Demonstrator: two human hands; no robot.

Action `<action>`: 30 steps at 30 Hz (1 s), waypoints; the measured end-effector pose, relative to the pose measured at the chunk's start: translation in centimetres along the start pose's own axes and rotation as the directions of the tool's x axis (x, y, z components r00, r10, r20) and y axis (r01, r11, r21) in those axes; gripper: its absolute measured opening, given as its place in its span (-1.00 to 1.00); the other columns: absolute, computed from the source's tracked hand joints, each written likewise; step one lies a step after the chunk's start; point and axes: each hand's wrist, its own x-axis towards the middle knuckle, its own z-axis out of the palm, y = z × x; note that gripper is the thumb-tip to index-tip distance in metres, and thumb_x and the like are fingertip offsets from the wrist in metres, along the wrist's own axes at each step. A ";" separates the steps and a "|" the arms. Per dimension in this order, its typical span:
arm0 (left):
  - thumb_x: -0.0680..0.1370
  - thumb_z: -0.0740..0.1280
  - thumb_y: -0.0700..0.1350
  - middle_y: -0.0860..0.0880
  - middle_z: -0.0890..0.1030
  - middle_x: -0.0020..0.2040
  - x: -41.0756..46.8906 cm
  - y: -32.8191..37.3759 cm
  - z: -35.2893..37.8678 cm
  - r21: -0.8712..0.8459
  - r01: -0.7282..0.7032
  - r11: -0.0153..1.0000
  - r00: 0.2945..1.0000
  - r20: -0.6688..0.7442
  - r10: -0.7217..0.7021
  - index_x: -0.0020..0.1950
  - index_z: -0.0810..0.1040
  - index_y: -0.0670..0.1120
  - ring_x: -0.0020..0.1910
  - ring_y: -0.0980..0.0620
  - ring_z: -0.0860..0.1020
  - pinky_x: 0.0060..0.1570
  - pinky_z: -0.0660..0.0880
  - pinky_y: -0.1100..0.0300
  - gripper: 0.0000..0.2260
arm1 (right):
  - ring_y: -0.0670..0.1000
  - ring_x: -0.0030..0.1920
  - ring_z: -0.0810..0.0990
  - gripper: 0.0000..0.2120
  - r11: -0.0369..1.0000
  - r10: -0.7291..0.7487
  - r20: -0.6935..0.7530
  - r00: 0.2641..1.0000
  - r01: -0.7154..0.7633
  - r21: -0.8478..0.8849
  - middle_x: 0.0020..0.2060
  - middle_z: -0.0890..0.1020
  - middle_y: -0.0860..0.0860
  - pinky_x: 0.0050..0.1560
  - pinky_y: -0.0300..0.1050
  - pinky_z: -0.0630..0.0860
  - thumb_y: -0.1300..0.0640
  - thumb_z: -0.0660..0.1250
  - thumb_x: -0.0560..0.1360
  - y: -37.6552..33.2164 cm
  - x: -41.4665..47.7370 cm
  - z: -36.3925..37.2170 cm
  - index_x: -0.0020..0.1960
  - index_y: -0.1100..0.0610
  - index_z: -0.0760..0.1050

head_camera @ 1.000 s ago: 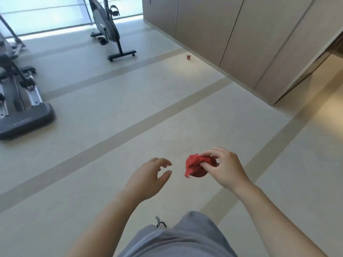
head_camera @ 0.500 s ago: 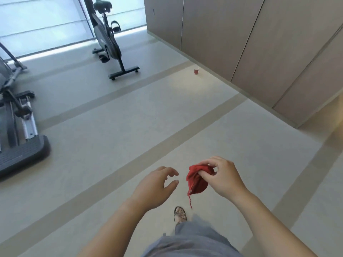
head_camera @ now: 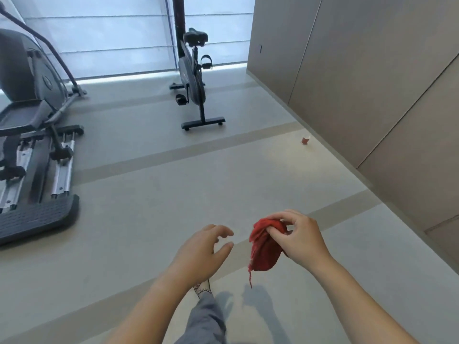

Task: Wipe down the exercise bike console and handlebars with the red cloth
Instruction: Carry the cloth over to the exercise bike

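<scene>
Red woven cloth (head_camera: 264,247), crumpled into a loose bunch, hangs from the right hand (head_camera: 301,238). Thumb and curled fingertips pinch its upper fold, and a frayed thread trails from its lower edge. The left hand (head_camera: 198,252) is just beside the cloth without touching it. Its fingers are loosely spread and slightly bent, and it holds nothing.

Both hands are held out low in the foreground, well apart from the black upright exercise bike (head_camera: 192,78). The bike stands at the far end of the pale grey floor (head_camera: 149,207), in front of a window covered by a light blind (head_camera: 111,33). Its saddle, two pedals and front base bar are visible. A dark column (head_camera: 178,21) rises directly behind it.

Left of the bike, and reaching nearer to the person, stands a large grey elliptical trainer (head_camera: 32,135). Its ribbed rear step forms the left edge of the walking space. Right of the bike, a tan panelled wall (head_camera: 360,70) runs diagonally toward the person, and its foot forms the right edge. A small red cup (head_camera: 305,140) sits on the floor near that wall foot, right of the bike's base bar and nearer to the person.

A broad stretch of floor lies between the bike and the hands, crossed by two darker bands. Below the hands, a grey trouser leg (head_camera: 206,319) and a patterned shoe (head_camera: 202,289) are planted on the floor, and the arms' shadows fall beside them.
</scene>
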 end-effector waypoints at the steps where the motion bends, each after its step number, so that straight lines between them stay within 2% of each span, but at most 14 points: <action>1: 0.58 0.20 0.07 0.20 0.48 0.18 2.2 -0.9 -1.1 -0.008 0.004 1.000 1.000 -0.016 -0.004 0.23 0.44 0.15 0.10 0.24 0.47 0.05 0.42 0.28 -0.76 | -0.25 -0.12 0.56 -0.70 1.000 -0.016 0.010 1.000 0.016 -0.004 -0.21 0.62 -0.27 -0.18 -0.33 0.52 0.21 0.43 0.34 -0.2 2.6 0.7 -0.23 -0.24 0.60; 4: 0.58 0.19 0.08 0.20 0.48 0.18 8.8 -3.4 -5.0 -0.022 0.009 1.000 0.999 -0.044 -0.010 0.23 0.44 0.15 0.09 0.24 0.47 0.04 0.41 0.28 -0.76 | -0.22 -0.14 0.57 -0.74 0.999 -0.046 0.038 0.998 0.046 -0.004 -0.23 0.63 -0.22 -0.17 -0.27 0.54 0.20 0.44 0.34 -1.5 10.4 2.9 -0.23 -0.19 0.62; 8: 0.58 0.17 0.10 0.20 0.48 0.19 17.2 -5.9 -10.8 0.018 0.008 1.000 0.999 -0.049 -0.007 0.25 0.43 0.16 0.12 0.22 0.46 0.12 0.42 0.22 -0.75 | -0.23 -0.13 0.57 -0.75 0.998 -0.068 0.063 0.996 0.068 -0.002 -0.22 0.61 -0.25 -0.19 -0.31 0.51 0.20 0.45 0.34 -3.5 20.6 4.8 -0.21 -0.17 0.63; 12: 0.57 0.17 0.11 0.21 0.48 0.18 24.7 -8.2 -16.1 0.014 0.019 1.000 0.997 -0.079 -0.018 0.24 0.43 0.16 0.11 0.22 0.47 0.12 0.44 0.20 -0.75 | -0.20 -0.12 0.57 -0.69 0.989 -0.140 0.079 0.987 0.143 -0.039 -0.22 0.61 -0.17 -0.16 -0.27 0.53 0.23 0.44 0.34 -5.3 30.2 6.9 -0.24 -0.22 0.59; 14: 0.57 0.18 0.11 0.20 0.49 0.17 27.5 -9.5 -18.1 0.008 0.041 0.999 0.997 -0.068 -0.040 0.23 0.44 0.16 0.11 0.21 0.47 0.10 0.44 0.21 -0.75 | -0.21 -0.13 0.56 -0.68 0.986 -0.147 0.086 0.985 0.153 -0.064 -0.22 0.61 -0.16 -0.15 -0.33 0.49 0.23 0.44 0.35 -5.9 34.3 8.2 -0.24 -0.23 0.57; 18: 0.57 0.18 0.11 0.19 0.49 0.18 33.6 -12.6 -22.0 0.036 0.099 0.994 0.993 -0.063 -0.097 0.23 0.43 0.16 0.09 0.20 0.48 0.09 0.45 0.22 -0.75 | -0.22 -0.12 0.53 -0.79 0.988 -0.129 0.152 0.980 0.140 -0.065 -0.24 0.60 -0.18 -0.19 -0.42 0.42 0.20 0.44 0.34 -6.3 42.7 11.5 -0.17 -0.12 0.63; 21: 0.57 0.19 0.09 0.17 0.49 0.19 39.6 -14.8 -24.7 0.039 0.099 0.994 0.992 -0.086 -0.095 0.24 0.44 0.13 0.11 0.16 0.48 0.11 0.44 0.18 -0.74 | -0.27 -0.14 0.52 -0.80 0.984 -0.144 0.191 0.971 0.161 -0.078 -0.27 0.60 -0.22 -0.21 -0.46 0.36 0.17 0.45 0.34 -6.4 49.7 14.2 -0.18 -0.14 0.62; 27: 0.57 0.20 0.08 0.17 0.50 0.19 52.6 -18.8 -31.4 0.036 0.154 0.987 0.982 -0.114 -0.149 0.24 0.44 0.13 0.14 0.16 0.47 0.11 0.42 0.20 -0.75 | -0.23 -0.12 0.55 -0.72 0.981 -0.188 0.239 0.953 0.196 -0.011 -0.26 0.62 -0.29 -0.18 -0.29 0.51 0.20 0.42 0.33 -7.9 65.0 18.1 -0.17 -0.20 0.61; 30: 0.56 0.18 0.12 0.21 0.48 0.21 57.9 -20.9 -35.0 0.048 0.214 0.976 0.974 -0.088 -0.209 0.24 0.42 0.17 0.16 0.19 0.46 0.12 0.42 0.21 -0.74 | -0.24 -0.12 0.58 -0.70 0.976 -0.214 0.267 0.940 0.217 0.019 -0.23 0.63 -0.26 -0.18 -0.31 0.53 0.23 0.44 0.33 -8.9 72.3 19.4 -0.15 -0.19 0.63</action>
